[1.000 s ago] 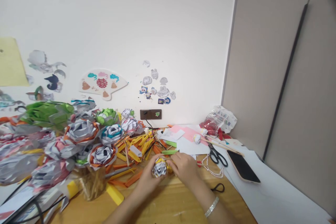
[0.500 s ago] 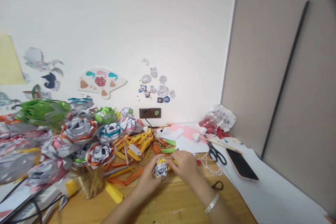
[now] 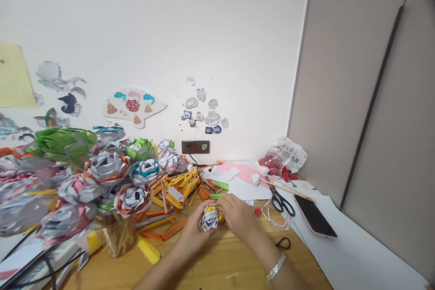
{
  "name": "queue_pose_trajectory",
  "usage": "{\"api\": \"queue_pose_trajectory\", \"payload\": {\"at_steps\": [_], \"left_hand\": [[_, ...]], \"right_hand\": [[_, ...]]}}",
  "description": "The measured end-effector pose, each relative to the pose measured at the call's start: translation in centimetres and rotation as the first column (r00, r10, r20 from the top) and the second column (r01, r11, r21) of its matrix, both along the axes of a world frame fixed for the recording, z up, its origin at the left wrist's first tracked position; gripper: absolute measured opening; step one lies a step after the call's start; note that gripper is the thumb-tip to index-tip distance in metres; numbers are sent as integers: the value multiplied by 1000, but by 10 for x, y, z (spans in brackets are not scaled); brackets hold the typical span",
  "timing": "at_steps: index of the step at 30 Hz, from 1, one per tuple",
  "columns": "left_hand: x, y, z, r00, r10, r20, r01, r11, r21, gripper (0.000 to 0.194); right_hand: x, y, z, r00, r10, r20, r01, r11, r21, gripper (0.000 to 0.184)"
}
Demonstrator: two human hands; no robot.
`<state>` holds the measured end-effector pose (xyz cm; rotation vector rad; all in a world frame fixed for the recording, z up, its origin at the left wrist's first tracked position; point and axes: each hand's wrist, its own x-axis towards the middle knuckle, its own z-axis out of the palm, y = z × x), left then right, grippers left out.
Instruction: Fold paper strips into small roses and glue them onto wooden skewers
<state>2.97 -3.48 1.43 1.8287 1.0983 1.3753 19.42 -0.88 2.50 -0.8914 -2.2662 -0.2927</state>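
Note:
A small paper flower [image 3: 210, 219], white and grey with yellow outer petals, is held over the front of the wooden table [image 3: 217, 265]. Around its left side and underneath curl the fingers of my left hand [image 3: 192, 227]. My right hand [image 3: 237, 214] is closed at the flower's right edge, its fingertips pressed to the yellow paper; part of the flower is hidden behind them. Behind my hands lie many folded yellow and orange paper strips [image 3: 180, 186]. To the left, several large paper flowers [image 3: 135, 199] stand bunched together in a clear container [image 3: 118, 235].
Right of my hands are black scissors [image 3: 282, 201], a bead string [image 3: 277, 223], a black loop [image 3: 283, 243] and a phone [image 3: 314, 215] on white paper [image 3: 353, 247]. Small flowers on sticks [image 3: 254, 179] lie behind. A cable hangs from the wall socket [image 3: 196, 147].
The stick seen extending right past my right hand is no longer visible there. My right fingers have shifted slightly on the flower's edge. The view has moved a little.

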Motion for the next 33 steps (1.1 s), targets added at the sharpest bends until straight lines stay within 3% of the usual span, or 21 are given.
{"api": "queue_pose_trajectory", "payload": {"at_steps": [7, 11, 20, 28, 33], "left_hand": [[0, 2, -4, 1000, -9, -29, 10, 1000, 28, 52], [-2, 2, -5, 999, -12, -45, 14, 999, 45, 54], [-1, 2, -5, 999, 2, -52, 0, 999, 33, 53], [-3, 3, -11, 996, -21, -81, 24, 999, 27, 54], [-2, 2, -9, 997, -17, -79, 19, 999, 25, 57]], "right_hand": [[2, 4, -7, 992, 24, -124, -3, 987, 163, 20], [2, 8, -11, 986, 21, -163, 11, 982, 189, 22], [-5, -1, -7, 974, -127, -186, 139, 989, 55, 25], [-4, -2, -4, 979, -192, -75, 187, 980, -67, 26], [-2, -6, 0, 983, -185, 2, 185, 982, -46, 18]]}}
